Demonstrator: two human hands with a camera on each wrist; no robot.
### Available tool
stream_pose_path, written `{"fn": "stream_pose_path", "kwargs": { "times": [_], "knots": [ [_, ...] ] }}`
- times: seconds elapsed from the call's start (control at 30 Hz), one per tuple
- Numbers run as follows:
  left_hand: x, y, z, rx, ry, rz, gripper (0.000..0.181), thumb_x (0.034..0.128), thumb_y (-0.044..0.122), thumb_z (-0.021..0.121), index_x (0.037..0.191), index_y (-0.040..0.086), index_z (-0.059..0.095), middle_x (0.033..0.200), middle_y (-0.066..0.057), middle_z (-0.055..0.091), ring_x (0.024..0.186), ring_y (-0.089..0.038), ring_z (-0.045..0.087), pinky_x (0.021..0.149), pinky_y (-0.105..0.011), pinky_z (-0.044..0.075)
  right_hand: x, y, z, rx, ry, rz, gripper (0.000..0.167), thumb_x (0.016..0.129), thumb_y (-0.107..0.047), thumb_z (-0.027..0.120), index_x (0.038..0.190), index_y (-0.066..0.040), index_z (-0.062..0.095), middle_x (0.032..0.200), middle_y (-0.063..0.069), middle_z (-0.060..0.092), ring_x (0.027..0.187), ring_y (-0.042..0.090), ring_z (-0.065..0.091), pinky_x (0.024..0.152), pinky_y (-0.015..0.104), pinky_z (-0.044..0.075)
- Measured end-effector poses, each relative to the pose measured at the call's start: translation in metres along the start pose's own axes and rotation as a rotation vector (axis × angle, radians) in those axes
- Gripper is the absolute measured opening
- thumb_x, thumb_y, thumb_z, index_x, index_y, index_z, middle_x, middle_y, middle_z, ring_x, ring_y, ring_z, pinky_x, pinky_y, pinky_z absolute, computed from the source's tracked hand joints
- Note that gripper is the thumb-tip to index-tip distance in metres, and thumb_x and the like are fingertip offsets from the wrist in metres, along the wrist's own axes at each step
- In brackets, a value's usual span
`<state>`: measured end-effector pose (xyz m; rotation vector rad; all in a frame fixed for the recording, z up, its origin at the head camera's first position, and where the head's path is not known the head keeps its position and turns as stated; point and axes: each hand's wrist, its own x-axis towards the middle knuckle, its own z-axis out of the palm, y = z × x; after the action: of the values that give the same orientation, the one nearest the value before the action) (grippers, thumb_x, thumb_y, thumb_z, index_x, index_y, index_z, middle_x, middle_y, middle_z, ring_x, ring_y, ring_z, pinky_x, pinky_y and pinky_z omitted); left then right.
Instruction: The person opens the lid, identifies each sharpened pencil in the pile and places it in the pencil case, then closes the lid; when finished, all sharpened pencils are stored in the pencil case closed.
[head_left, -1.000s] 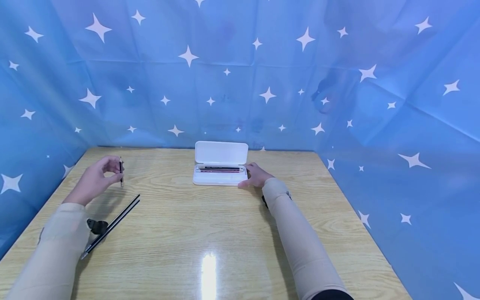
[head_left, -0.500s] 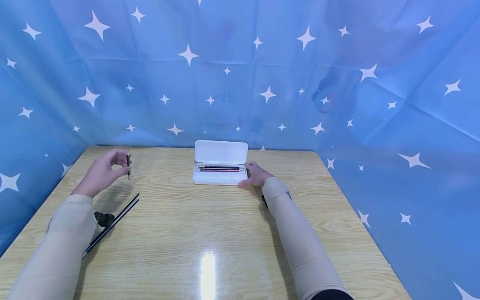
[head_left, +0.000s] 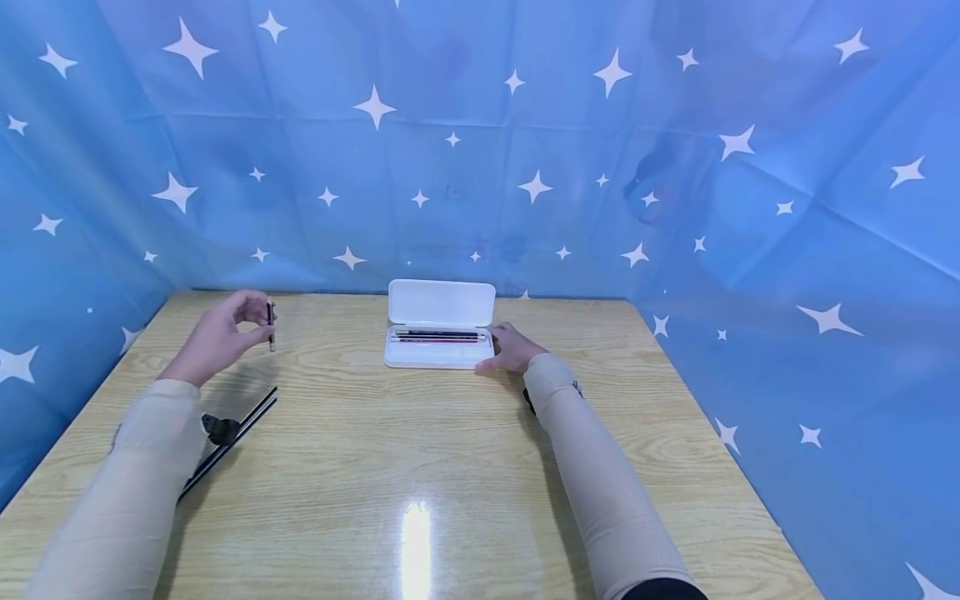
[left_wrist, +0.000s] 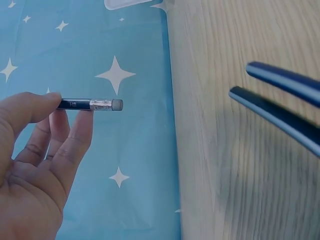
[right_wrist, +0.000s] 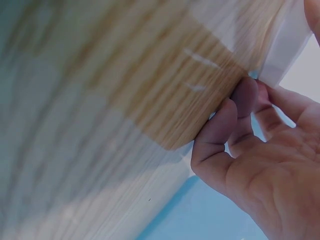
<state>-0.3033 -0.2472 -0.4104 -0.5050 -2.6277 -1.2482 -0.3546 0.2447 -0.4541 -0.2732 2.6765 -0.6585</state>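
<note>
My left hand [head_left: 221,333] pinches a dark pencil [left_wrist: 75,104] between thumb and fingertips, above the table's far left. Its metal ferrule and grey eraser stick out of the grip in the left wrist view. At the back middle stands a white pencil case [head_left: 431,358], lid raised, with several dark and reddish pencils [head_left: 438,337] lying along its tray. My right hand [head_left: 513,348] holds the case's right end, thumb at the front corner. In the right wrist view that hand's fingers are bent beside the white case wall [right_wrist: 287,45].
Two dark pencils [left_wrist: 280,119] lie side by side, slanted, on the wooden table [head_left: 480,467] under the left forearm, which hides their near ends. A blue star-printed curtain [head_left: 450,167] hangs behind and along the sides.
My left hand has moved right and farther back with the pencil, its sleeve now covering more of the two loose pencils. The right hand and case have stayed put.
</note>
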Motion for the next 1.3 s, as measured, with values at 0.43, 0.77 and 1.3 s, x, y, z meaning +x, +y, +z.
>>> {"fn": "stream_pose_path", "kwargs": {
  "times": [0.43, 0.77, 1.3],
  "knots": [
    [0.011, 0.008, 0.011, -0.023, -0.009, -0.028, 0.032, 0.0990, 0.010, 0.067, 0.127, 0.005, 0.054, 0.111, -0.013, 0.060, 0.100, -0.010, 0.057, 0.086, -0.023, 0.042, 0.004, 0.001, 0.002, -0.004, 0.001, 0.007, 0.098, 0.088, -0.049, 0.077, 0.163, -0.019, 0.022, 0.165, 0.014, 0.018, 0.151, 0.034, 0.022, 0.119, 0.053, 0.027],
    [0.023, 0.012, 0.020, -0.057, -0.018, -0.029, 0.034, 0.0986, 0.009, 0.067, 0.130, 0.004, 0.054, 0.113, -0.013, 0.061, 0.100, -0.010, 0.058, 0.092, -0.032, 0.045, 0.002, 0.001, 0.001, -0.008, 0.004, -0.001, 0.099, 0.087, -0.049, 0.078, 0.163, -0.017, 0.022, 0.165, 0.014, 0.018, 0.151, 0.034, 0.022, 0.119, 0.052, 0.027],
    [0.034, 0.019, 0.036, -0.111, -0.031, -0.034, 0.037, 0.0977, 0.008, 0.068, 0.131, 0.006, 0.053, 0.117, -0.014, 0.061, 0.106, -0.021, 0.059, 0.092, -0.035, 0.045, 0.000, -0.001, 0.001, 0.010, 0.006, 0.017, 0.097, 0.087, -0.049, 0.078, 0.163, -0.020, 0.024, 0.165, 0.013, 0.019, 0.151, 0.034, 0.023, 0.119, 0.054, 0.027]
  ]
}}
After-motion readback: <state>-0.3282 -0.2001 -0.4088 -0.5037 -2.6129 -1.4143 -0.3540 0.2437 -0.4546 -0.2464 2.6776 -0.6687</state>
